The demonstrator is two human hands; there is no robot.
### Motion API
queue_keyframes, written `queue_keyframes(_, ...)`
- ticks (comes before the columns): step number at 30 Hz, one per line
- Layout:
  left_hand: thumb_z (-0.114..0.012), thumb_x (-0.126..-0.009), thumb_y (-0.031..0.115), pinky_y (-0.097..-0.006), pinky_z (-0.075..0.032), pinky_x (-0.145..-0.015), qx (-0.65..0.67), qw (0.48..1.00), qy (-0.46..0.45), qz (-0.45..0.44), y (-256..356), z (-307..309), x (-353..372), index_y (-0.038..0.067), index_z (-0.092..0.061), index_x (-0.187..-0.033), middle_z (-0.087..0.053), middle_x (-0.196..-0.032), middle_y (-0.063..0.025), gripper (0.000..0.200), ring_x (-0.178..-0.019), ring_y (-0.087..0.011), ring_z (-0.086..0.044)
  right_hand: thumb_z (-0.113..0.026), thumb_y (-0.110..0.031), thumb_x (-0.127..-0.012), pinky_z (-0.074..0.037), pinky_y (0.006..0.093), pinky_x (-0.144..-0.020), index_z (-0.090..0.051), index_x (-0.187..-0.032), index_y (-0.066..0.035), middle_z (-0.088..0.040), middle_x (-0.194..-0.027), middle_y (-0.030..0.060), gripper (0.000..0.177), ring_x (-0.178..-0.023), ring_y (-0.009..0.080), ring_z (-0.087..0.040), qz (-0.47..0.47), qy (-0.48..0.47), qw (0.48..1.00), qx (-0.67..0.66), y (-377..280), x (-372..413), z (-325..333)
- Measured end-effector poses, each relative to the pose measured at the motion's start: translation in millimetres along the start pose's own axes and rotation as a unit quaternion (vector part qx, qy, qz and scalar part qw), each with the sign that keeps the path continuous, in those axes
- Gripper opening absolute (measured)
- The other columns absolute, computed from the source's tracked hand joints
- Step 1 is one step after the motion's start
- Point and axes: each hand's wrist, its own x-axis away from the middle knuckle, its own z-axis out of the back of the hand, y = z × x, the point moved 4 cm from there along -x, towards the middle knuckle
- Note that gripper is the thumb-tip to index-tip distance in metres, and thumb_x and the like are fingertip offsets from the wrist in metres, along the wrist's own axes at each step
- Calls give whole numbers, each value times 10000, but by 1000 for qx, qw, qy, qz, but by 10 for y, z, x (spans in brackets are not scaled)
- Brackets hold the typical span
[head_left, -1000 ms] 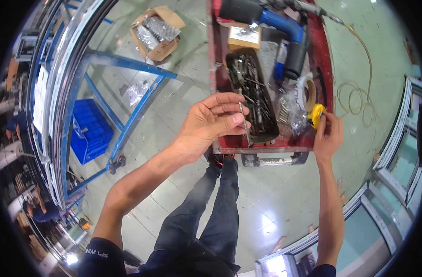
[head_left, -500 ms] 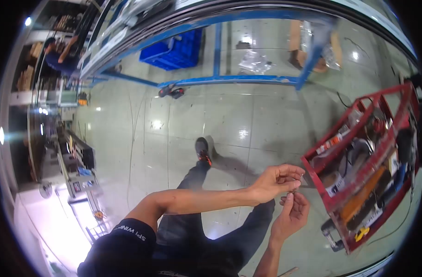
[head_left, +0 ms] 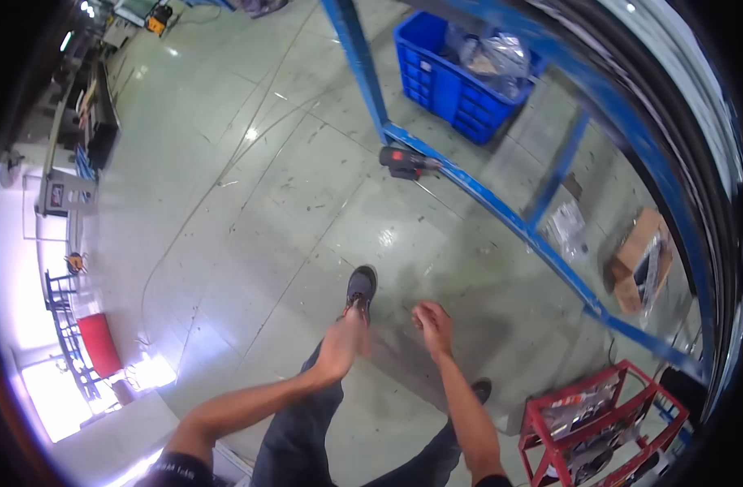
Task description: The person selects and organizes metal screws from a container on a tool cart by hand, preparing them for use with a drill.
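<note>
My left hand (head_left: pixel 343 347) is out over my left leg, in front of the shoe (head_left: pixel 361 284). Motion smears its fingers, so what it holds, if anything, cannot be made out. To its right, my right hand (head_left: pixel 433 326) hangs above the floor with the fingers curled closed. Any small item inside that grasp is hidden. The two hands are apart. Ahead of them a black and red cordless drill (head_left: pixel 404 162) lies on the floor against the blue metal frame (head_left: pixel 501 209).
A red tool carrier (head_left: pixel 550 434) stands at lower right. Under the frame are a blue crate (head_left: pixel 449 101) with plastic bags, a clear plastic bag (head_left: pixel 566 227) and an open cardboard box (head_left: pixel 631 252). A cable (head_left: pixel 194 213) runs across the tiled floor.
The view has turned left and stepped toward the drill. My hands, earlier close together pinching something tiny beside the red carrier, have separated. The carrier now sits lower in view.
</note>
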Motion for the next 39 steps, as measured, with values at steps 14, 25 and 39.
queue_keyframes(14, -442, -1113, 206, -305, -588, -620, 70, 972, -128, 182, -1299, 863, -370, -24, -665, -921, -718, -784, -97, 373, -690, -167, -731, -634, -375, -948, -491, 383, -773, -630, -1066, -142, -614, -982, 17, 260, -871, 163, -539, -7, 148, 940, -308, -867, -4053, -1589)
queue_keyframes(25, -471, -1107, 383, -268, -519, -593, 169, 976, 132, 38, -1456, 1148, -217, 35, -521, -864, -640, -762, -88, 428, -623, -138, -632, -421, -573, -1045, -514, 421, -971, -618, -1190, 16, -665, -1103, 140, 638, -1096, 258, -636, -37, 163, 942, -292, -1458, 97, -1148)
queue_keyframes(39, -776, -815, 669, -361, -594, -725, 377, 748, -152, 524, -1175, -623, 470, -12, -604, -1043, -657, -896, -84, 739, -766, -215, -663, -878, -402, -809, -498, 340, -968, -494, -1422, 8, -611, -1220, 90, 832, -1102, 152, -582, -15, -9, 1000, -8, -429, 3323, -811)
